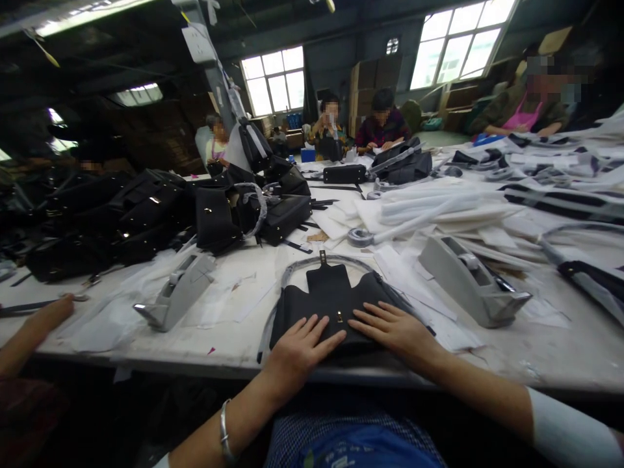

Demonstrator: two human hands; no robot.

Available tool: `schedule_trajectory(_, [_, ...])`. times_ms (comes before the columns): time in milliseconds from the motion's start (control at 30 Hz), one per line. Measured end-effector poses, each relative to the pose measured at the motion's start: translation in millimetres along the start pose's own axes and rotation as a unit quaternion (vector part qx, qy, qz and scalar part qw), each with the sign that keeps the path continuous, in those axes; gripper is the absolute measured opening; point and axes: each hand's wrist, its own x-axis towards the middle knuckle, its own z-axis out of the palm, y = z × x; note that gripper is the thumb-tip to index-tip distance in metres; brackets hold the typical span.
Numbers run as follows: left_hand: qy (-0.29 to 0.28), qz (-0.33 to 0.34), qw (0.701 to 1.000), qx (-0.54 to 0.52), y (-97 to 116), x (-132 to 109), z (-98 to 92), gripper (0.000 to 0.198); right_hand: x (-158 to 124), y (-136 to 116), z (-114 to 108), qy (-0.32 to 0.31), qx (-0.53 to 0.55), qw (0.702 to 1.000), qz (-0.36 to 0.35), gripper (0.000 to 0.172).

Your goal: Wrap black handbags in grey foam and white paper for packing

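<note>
Bags (156,201), black and heaped, are piled along the left of the desk (227,344), the outermost of them lost in shadow and blur. Below them, a co-worker's hand (54,315) is cut into by the left edge at the forearm; a dark strip (26,308) is seen beside it, but how it is held cannot be made out. Next, a grey tape dispenser (178,292) is set on the desk, with crumpled clear plastic (97,322) spread at its left.

In the middle, near the front edge, a black handbag (292,312) is laid flat, its handle (287,266) arched behind it in clear wrapping. Its lower part is partly covered by the hands. The grip of the left hand (296,351) is released, the fingers being spread on the bag left of a small gold clasp (340,316); the grip of the right hand (400,330) is likewise loosened, laid flat on the other side.

Farther right, white sheets (439,205) are stacked untidily behind a second dispenser (470,283). At the right edge, a wrapped black piece (597,286) is cropped, so its full shape cannot be told.
</note>
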Motion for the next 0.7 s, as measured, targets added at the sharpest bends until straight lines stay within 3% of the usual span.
schedule_trajectory(100, [0.001, -0.017, 0.999, -0.033, 7.4, -13.0, 11.7, 0.071, -14.7, -5.6, 20.1, 0.018, 0.037, 0.999, 0.017, 0.069])
schedule_trajectory(200, [-0.024, -0.038, 0.996, -0.076, 17.3, -16.0, 7.1, 0.075, -20.6, -7.2, 14.5, 0.007, 0.110, 0.994, 0.026, 0.074])
schedule_trajectory(400, [-0.010, -0.069, 0.996, -0.046, 31.3, -6.6, 7.6, 0.072, 7.6, -12.0, -18.9, -0.031, 0.176, 0.980, 0.087, 0.039])
schedule_trajectory(533, [0.019, -0.064, 0.998, -0.006, 32.5, -7.9, 18.3, 0.077, 38.5, -16.7, -26.8, -0.033, 0.198, 0.977, 0.066, 0.030])
schedule_trajectory(633, [0.045, -0.050, 0.997, 0.027, 31.5, -9.9, 23.0, 0.079, 59.0, 1.9, -35.0, -0.081, 0.245, 0.966, -0.003, 0.024])
schedule_trajectory(700, [0.067, -0.042, 0.996, 0.045, 30.3, -10.7, 24.6, 0.077, 70.1, 29.3, -42.3, -0.102, 0.249, 0.963, 0.006, 0.020])
